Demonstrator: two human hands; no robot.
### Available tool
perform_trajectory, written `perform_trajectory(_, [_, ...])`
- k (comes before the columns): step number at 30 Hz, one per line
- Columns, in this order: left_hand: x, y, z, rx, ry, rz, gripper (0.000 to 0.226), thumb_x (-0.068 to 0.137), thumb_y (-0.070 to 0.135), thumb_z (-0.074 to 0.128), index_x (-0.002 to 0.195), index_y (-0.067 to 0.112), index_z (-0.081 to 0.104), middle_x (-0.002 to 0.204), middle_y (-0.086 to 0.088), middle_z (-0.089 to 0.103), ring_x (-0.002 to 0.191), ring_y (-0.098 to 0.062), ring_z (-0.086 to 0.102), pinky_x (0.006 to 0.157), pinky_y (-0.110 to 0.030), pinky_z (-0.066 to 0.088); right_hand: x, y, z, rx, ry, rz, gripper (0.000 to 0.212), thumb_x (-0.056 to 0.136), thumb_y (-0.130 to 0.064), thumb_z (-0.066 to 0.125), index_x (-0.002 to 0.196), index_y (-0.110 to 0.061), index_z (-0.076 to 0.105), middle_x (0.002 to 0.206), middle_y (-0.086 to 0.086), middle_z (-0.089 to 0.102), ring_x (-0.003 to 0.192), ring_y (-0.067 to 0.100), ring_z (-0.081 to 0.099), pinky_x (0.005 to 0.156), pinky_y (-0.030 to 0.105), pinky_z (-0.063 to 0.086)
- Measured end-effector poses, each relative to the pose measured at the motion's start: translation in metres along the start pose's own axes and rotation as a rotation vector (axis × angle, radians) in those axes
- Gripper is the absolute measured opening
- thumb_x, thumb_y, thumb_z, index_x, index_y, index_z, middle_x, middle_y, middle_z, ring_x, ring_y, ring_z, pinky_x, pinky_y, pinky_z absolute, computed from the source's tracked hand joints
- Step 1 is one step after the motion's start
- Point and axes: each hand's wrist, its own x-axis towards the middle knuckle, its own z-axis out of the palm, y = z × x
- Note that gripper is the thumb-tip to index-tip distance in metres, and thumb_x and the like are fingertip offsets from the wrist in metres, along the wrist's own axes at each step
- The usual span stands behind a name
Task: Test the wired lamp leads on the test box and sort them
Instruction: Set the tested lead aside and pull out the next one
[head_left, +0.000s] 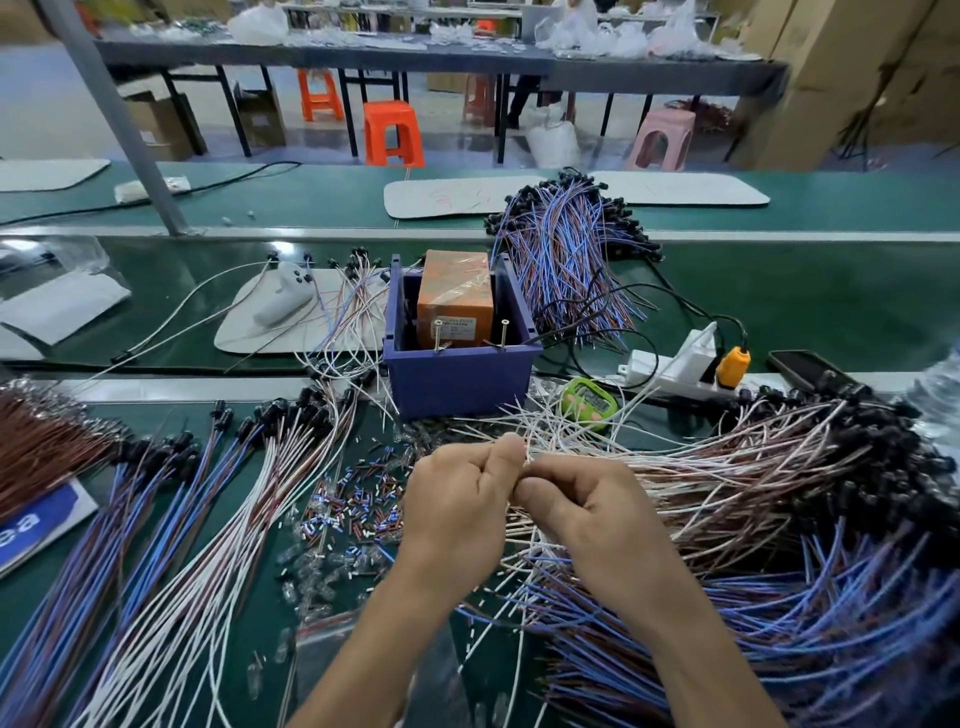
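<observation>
Head view: left hand (457, 501) and right hand (589, 514) meet before the one blue test box (457, 382) — each grip pinches thin white leads (550, 431). Lead heaps flank them on the tabletop (779, 291) — one green timer (587, 402), one power strip (680, 366) behind.

Just in front of the blue test box (460, 374), white leads (561, 441) fan across the belt, so I have no bare path there. The green timer (587, 401) and power strip (675, 364) crowd its right side. A blue-and-brown bundle (566, 260) piles up behind its right corner. Two screws (439, 335) stand on its front rim. Behind and well to its right, bare green belt (831, 301) gives me room.
</observation>
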Motion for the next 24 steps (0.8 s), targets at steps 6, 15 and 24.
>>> perform_trajectory(6, [0.002, -0.003, 0.004, -0.242, -0.004, -0.057, 0.056, 0.088, 0.053, 0.053, 0.055, 0.009, 0.044, 0.049, 0.012, 0.031, 0.051, -0.009, 0.028, 0.052, -0.033, 0.027, 0.0, 0.005, 0.012, 0.094, 0.087, 0.019, 0.018, 0.096, -0.018, 0.066, 0.083, -0.026, 0.077, 0.055, -0.012, 0.053, 0.052, 0.004, 0.041, 0.052, 0.017, 0.034])
perform_trajectory(15, [0.001, -0.008, 0.003, -0.362, -0.072, -0.04, 0.055, 0.093, 0.045, 0.055, 0.057, 0.004, 0.058, 0.049, -0.019, 0.051, 0.049, -0.019, 0.045, 0.048, -0.039, 0.04, 0.0, 0.007, 0.006, 0.056, 0.012, 0.04, 0.02, 0.094, -0.031, 0.062, 0.083, -0.021, 0.076, 0.058, 0.002, 0.063, 0.049, 0.006, 0.041, 0.051, 0.02, 0.034])
perform_trajectory(24, [0.004, -0.018, 0.004, -0.005, 0.024, 0.099, 0.048, 0.097, 0.04, 0.055, 0.049, 0.035, 0.054, 0.042, 0.013, 0.042, 0.043, -0.006, 0.038, 0.045, -0.014, 0.025, 0.001, 0.022, 0.013, -0.053, 0.051, 0.067, 0.025, 0.1, -0.027, 0.062, 0.078, -0.021, 0.073, 0.062, -0.001, 0.067, 0.05, 0.003, 0.044, 0.052, 0.022, 0.034])
